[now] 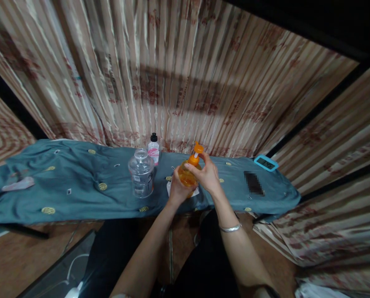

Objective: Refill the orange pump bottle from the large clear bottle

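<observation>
Hands meet at an orange pump bottle [187, 176], held just above the near edge of a table draped in a teal cloth [79, 182]. Left hand [177, 191] wraps the bottle's body from below and behind, fingers closed round it. Right hand [207, 174] comes in from the right, thumb and fingertips pinched on the neck just under the orange pump head [198, 150]; a silver bracelet [230, 228] sits on that wrist.

Step in hand, as I judge it: working the pump top, either twisting it loose or turning it to unlock; which, I cannot tell. A next move of that sort calls for a steady left grip while the right turns.

Bottle stands upright, between both palms. An empty clear jar [141, 173] stands just left of it, lid off. Behind the jar, a small pink-labelled bottle [154, 150] with a black cap. Well to the right, a light blue device [266, 163] with a dark screen lies flat on the cloth.
</observation>
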### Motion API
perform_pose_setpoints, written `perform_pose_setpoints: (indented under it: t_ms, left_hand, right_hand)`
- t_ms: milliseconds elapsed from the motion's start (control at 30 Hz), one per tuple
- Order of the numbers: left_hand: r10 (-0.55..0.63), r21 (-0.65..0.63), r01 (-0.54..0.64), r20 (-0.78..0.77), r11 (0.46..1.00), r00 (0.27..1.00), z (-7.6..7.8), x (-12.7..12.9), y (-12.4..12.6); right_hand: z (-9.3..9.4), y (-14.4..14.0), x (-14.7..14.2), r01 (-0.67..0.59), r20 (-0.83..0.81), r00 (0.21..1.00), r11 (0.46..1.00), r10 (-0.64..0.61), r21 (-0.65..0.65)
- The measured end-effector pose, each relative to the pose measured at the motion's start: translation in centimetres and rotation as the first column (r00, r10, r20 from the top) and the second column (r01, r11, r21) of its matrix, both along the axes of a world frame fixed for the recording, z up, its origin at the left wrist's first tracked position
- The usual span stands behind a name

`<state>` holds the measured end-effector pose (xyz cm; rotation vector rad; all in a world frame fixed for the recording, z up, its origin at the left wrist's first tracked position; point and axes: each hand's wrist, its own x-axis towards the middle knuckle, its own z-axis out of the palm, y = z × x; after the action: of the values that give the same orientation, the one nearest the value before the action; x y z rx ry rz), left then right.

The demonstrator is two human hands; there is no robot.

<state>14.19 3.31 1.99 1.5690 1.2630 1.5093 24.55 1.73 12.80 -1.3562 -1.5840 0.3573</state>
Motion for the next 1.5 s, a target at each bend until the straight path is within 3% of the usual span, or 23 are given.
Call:
perform_pose_setpoints:
  t_ms: [200, 400, 533, 700, 833, 967, 1133, 1333, 1500]
  left_hand:
    - [-0.004, 0.005, 0.004, 0.015, 1.000, 1.000, -0.4, 0.0, 0.1]
    - [-0.002, -0.029, 0.003, 0.010, 1.000, 1.000, -0.4, 0.1, 0.0]
    - [0.006, -0.041, -0.006, -0.015, 0.999, 1.000, -0.3, 0.1, -0.1]
    - [0.005, -0.031, -0.006, -0.027, 0.999, 1.000, -0.2, 0.2, -0.1]
    - [0.007, -0.057, -0.008, -0.023, 0.998, 1.000, 0.0, 0.1, -0.2]
    - [0.019, -0.055, -0.020, -0.022, 0.998, 1.000, 0.2, 0.1, -0.4]
    - [0.025, -0.048, -0.027, -0.027, 0.999, 0.999, -0.1, 0.2, -0.2]
    - [0.035, -0.027, -0.035, -0.025, 0.999, 0.999, -0.4, 0.3, -0.1]
    - [0.031, -0.030, -0.032, -0.029, 0.999, 0.999, -0.3, 0.3, -0.2]
  right_hand:
    - [2.4, -0.4, -0.4, -0.011, -0.023, 1.000, 0.998, 0.013, 0.066]
    - [5.0, 0.2, 0.3, -0.148, -0.175, 0.968, 0.972, 0.180, 0.181]
    - [6.5, 0.5, 0.7, -0.212, -0.251, 0.934, 0.959, 0.255, 0.186]
    - [7.4, -0.4, 0.7, -0.149, -0.247, 0.947, 0.963, 0.205, 0.227]
    - [7.5, -1.2, 0.5, -0.219, -0.279, 0.917, 0.945, 0.285, 0.245]
    - [7.4, -1.4, 0.8, -0.074, -0.291, 0.942, 0.948, 0.168, 0.309]
    - [7.3, -2.4, 1.2, -0.092, -0.293, 0.939, 0.951, 0.181, 0.294]
    - [7.1, -4.5, 3.4, 0.012, -0.193, 0.980, 0.965, 0.040, 0.260]
    - [8.2, -7.1, 4.4, 0.041, -0.219, 0.975, 0.951, 0.029, 0.307]
